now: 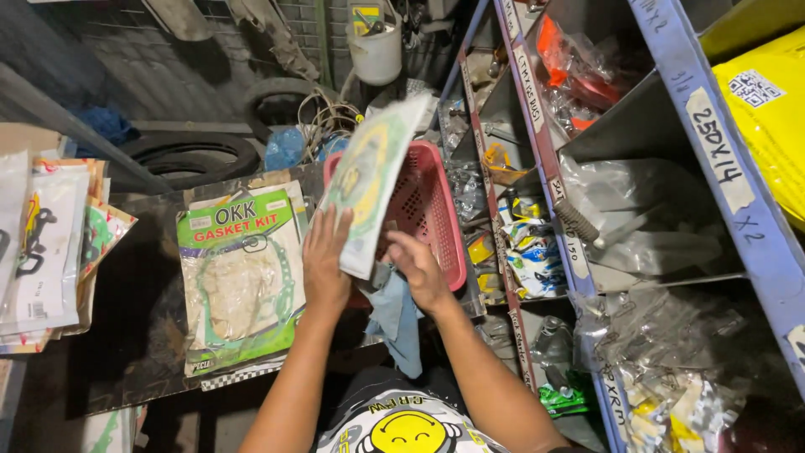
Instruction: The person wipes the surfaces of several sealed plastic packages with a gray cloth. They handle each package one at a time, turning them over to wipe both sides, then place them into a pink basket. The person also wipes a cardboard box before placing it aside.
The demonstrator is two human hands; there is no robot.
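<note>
Fingers of the left hand [325,262] press flat against a packet [369,180], holding it upright, its long axis tilted up and right. Beneath it, the right hand [417,270] curls loosely by the pink basket [436,220], grip unclear. More packets [241,277] lie left.

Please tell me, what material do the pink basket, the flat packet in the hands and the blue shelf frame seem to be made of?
Pink basket: likely moulded plastic, its wall pierced with a regular grid of small holes. Flat packet, held by the left hand with the right hand beside it: probably printed card in a glossy clear film, since it stays stiff. Blue shelf frame: seemingly painted metal, with a thin angled strip.
</note>
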